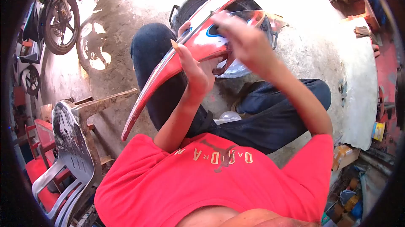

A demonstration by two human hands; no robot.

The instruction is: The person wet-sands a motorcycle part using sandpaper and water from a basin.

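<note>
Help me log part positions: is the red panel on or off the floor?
Off the floor: the left hand holds the red panel, hiding part of one leg and a tub.

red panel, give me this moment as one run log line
left hand: holding red panel | right hand: at panel's face, blurred, contact unclear | black tub: beyond panel, on floor

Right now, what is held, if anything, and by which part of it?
The red panel, held by its long edge in the left hand; the right hand is too blurred to tell.
</note>
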